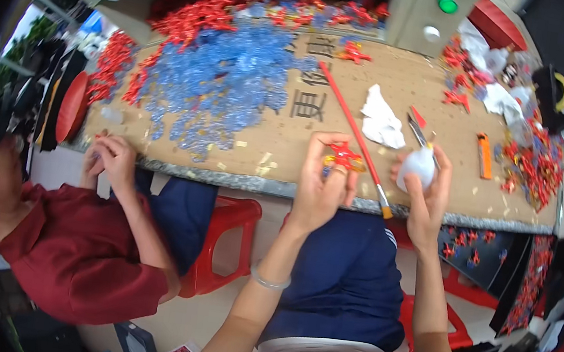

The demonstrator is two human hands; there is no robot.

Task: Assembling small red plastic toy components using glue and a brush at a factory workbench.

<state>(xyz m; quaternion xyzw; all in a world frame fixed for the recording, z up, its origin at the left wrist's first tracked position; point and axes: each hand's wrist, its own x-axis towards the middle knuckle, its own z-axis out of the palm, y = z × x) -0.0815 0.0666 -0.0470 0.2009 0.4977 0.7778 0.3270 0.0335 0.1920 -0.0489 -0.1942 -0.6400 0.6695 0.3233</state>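
Between the fingers of my left hand [323, 188] is a small red plastic piece [345, 157] with yellow and blue parts. My right hand [431, 194] is wrapped round a small white squeeze bottle [418, 169] whose narrow tip points up and away from me. A long red-handled brush [356, 118] lies slantwise between my hands, its bristles over the table's near edge. Beyond the bottle lie a crumpled white tissue [382, 120] and a craft knife [416, 126]. To the right rests an orange-handled cutter [484, 156].
A large heap of clear blue pieces [227, 74] covers the cardboard-topped table's left part, with red pieces [192, 21] behind. More red and blue pieces [540, 169] pile up at right. A co-worker in a dark red shirt [90, 251] sits at left on a red stool [220, 246].
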